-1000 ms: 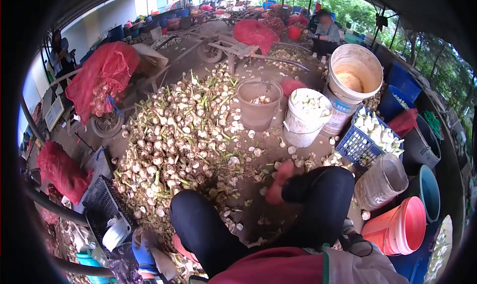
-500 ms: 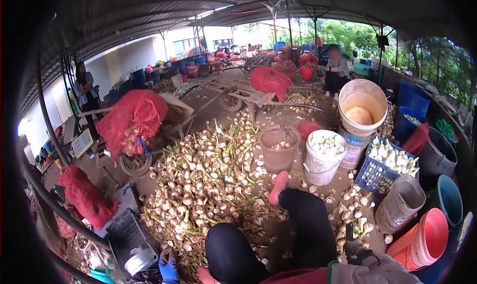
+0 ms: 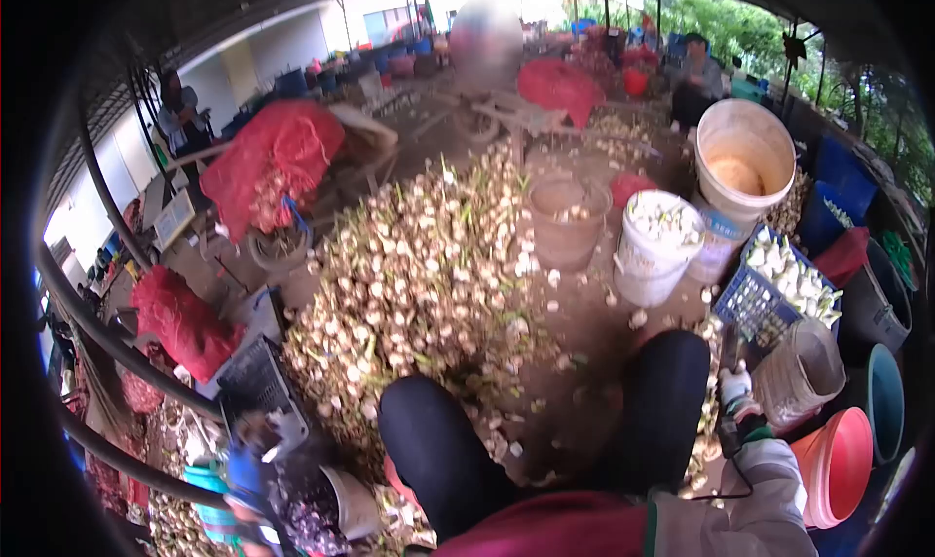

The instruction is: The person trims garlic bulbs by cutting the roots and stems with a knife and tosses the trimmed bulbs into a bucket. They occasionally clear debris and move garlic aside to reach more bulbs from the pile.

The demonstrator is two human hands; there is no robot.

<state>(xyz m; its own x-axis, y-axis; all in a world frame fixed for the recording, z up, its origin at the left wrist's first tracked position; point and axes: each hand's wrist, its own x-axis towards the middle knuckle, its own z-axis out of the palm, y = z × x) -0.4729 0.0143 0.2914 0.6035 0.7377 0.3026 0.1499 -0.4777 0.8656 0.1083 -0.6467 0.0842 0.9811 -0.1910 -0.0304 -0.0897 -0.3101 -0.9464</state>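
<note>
- To the left hand (image 3: 245, 471), the garlic heap (image 3: 419, 275) lying ahead and inward, toward the right; near edge close, but apart from the glove.
- To the right hand (image 3: 736, 386), the same heap off to the left, past the knees (image 3: 667, 382); left hand looks the nearer of the two.
- Long spread of the heap running forward, away from the left hand; bulbs and green stems pointing every way, with no shared axis.
- At the left hand: blue glove, low and outward of the left knee, blurred by motion; cannot tell how far open, nor whether anything is held.
- Just ahead of the left hand, a black crate (image 3: 261, 387); just inward, between glove and knee, a pale tub (image 3: 351, 503).
- At the right hand: fingers curled closed around a narrow dark tool (image 3: 730, 345), long axis pointing forward from the fist; exact shape too blurred to tell.
- Ahead of the right hand, a blue basket (image 3: 748, 309) with pale trimmed stalks (image 3: 791, 273); just outward, a cloudy bucket (image 3: 801, 367); behind and outward, a red bucket (image 3: 833, 464).
- Ahead and left of the right hand, a white bucket (image 3: 654, 265), well apart from the fingers.
</note>
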